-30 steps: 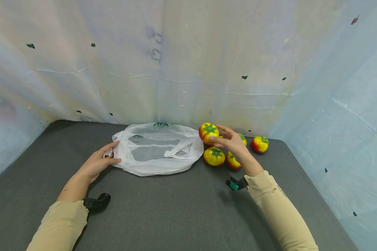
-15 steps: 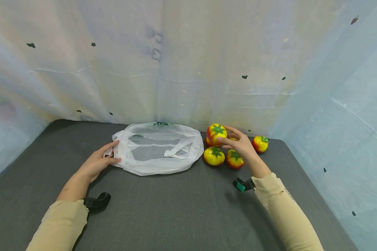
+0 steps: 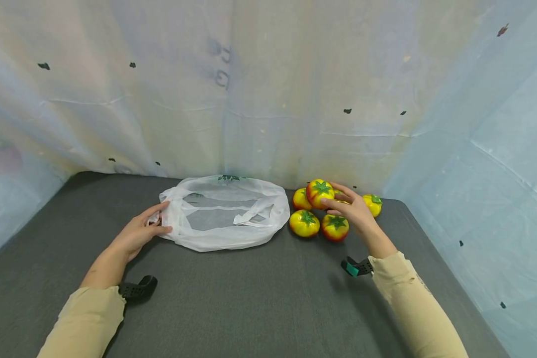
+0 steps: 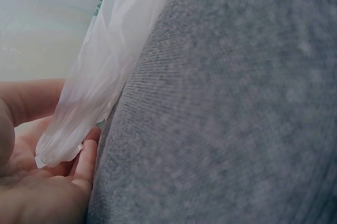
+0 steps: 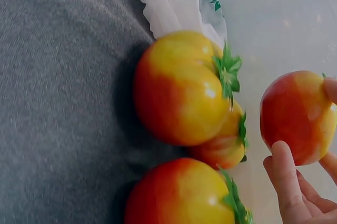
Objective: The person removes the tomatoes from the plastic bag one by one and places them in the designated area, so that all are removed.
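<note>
A white plastic bag (image 3: 230,242) lies spread on the dark table, its opening facing up. At its left end my left hand (image 3: 136,231) holds the bag's edge; in the left wrist view the gathered bag end (image 4: 79,108) lies among the fingers. My right hand (image 3: 353,209) grips a red-and-yellow tomato (image 3: 319,194) with a green calyx, thumb on one side and fingers on the other. This held tomato (image 5: 295,121) hangs above the surface, close over other similar tomatoes. Two of them, a front-left tomato (image 3: 304,223) and a front-right tomato (image 3: 335,227), sit just below it.
Behind the front pair stands another tomato (image 3: 302,199), near the bag's right end. A yellow tomato-like piece (image 3: 373,205) is at the far right, partly behind my right hand. A pale sheet wall (image 3: 268,124) rises along the table's back edge.
My right hand has moved right with the held tomato, away from the bag and over the other tomatoes. The left hand and the bag stay where they were.
</note>
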The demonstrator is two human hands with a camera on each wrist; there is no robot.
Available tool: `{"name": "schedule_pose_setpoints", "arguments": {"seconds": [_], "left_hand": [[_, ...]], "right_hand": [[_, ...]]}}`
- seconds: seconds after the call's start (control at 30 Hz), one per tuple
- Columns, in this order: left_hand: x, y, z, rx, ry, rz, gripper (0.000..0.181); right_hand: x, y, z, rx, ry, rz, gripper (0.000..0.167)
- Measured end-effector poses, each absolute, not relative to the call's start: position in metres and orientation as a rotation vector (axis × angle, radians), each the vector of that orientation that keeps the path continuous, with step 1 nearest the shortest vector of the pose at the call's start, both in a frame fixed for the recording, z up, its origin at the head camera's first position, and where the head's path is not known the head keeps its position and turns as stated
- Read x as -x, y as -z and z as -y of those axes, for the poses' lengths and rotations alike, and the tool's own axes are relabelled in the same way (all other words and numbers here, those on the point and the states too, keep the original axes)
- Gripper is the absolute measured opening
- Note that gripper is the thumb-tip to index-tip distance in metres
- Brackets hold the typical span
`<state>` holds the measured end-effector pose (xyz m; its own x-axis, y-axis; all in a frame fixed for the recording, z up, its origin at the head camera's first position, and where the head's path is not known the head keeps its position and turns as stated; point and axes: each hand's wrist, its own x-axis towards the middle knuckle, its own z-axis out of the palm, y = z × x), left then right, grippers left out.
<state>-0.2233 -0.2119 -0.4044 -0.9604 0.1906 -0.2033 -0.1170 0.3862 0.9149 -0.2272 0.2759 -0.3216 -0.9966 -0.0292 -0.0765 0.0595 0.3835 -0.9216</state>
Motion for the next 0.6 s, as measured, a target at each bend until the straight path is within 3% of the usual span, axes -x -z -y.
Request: {"name": "schedule_pose_setpoints", "arguments": {"seconds": [0.6], "left_hand": [[0.222,0.405,0.212,-0.068,-1.623,-2.375,0.083]], "right_hand": [[0.222,0.326,-0.301,-0.076,1.648,-2.615,0.077]]}}
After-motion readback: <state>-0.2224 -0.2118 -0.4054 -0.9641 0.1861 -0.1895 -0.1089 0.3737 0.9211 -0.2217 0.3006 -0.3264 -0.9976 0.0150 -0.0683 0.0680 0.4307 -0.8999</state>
